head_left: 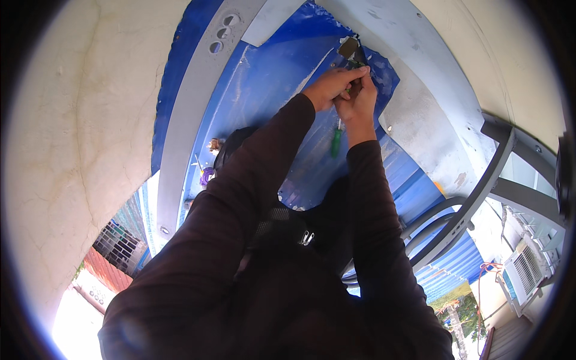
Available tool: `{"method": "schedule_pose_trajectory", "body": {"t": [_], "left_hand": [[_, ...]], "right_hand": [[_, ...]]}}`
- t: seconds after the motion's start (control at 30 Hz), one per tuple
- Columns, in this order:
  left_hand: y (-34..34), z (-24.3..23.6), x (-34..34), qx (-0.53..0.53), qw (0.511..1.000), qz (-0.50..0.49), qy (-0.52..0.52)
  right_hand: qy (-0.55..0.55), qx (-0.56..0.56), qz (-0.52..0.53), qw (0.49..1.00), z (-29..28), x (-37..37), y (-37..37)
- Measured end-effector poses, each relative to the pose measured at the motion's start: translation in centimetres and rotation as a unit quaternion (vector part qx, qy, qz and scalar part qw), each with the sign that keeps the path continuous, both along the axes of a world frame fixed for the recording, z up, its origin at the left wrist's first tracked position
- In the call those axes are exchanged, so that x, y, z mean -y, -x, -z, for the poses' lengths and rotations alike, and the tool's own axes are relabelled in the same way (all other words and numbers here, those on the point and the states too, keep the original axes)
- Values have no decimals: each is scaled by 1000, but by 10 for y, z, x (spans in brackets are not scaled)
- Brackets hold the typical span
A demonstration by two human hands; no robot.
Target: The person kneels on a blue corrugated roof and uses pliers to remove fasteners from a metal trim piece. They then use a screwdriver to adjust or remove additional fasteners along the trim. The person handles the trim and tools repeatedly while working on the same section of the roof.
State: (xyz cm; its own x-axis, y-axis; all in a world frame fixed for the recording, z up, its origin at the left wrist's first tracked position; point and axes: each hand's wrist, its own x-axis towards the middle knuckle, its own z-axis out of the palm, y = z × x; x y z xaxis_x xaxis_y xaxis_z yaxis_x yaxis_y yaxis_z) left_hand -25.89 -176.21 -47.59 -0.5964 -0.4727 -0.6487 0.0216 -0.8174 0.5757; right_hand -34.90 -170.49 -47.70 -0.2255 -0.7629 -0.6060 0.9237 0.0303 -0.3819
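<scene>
My left hand (329, 86) and my right hand (360, 107) come together over the far part of a blue metal surface. Their thumbs and fingertips are pinched close to each other, and what is between them is too small and covered to make out. Just beyond the fingertips there is a small brown-grey square patch (347, 47) with dark bits beside it, perhaps wires. Below my right hand is a screwdriver (336, 143) with a green handle; its thin shaft points toward the hands. The blue surface (264, 96) is scuffed and scratched.
A grey metal bar with round holes (198, 78) runs along the left. At the lower left of the blue surface lies a purple roll-like item (207, 175). Curved grey metal framing (480, 198) and an air-conditioner unit (528, 270) are on the right. Pale walls (90, 108) flank both sides.
</scene>
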Motion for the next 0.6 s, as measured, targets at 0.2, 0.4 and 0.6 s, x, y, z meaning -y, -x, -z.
{"method": "schedule_pose_trajectory", "body": {"t": [0.2,0.4,0.6], "left_hand": [[0,-14,22,124,965,153,174],[13,-27,26,200,917,227,262],[37,-15,20,329,790,268,443]], "right_hand": [[46,56,76,994,25,-4,-12],[144,133,56,979,44,-14,2],[166,148,35,974,55,-16,11]]}}
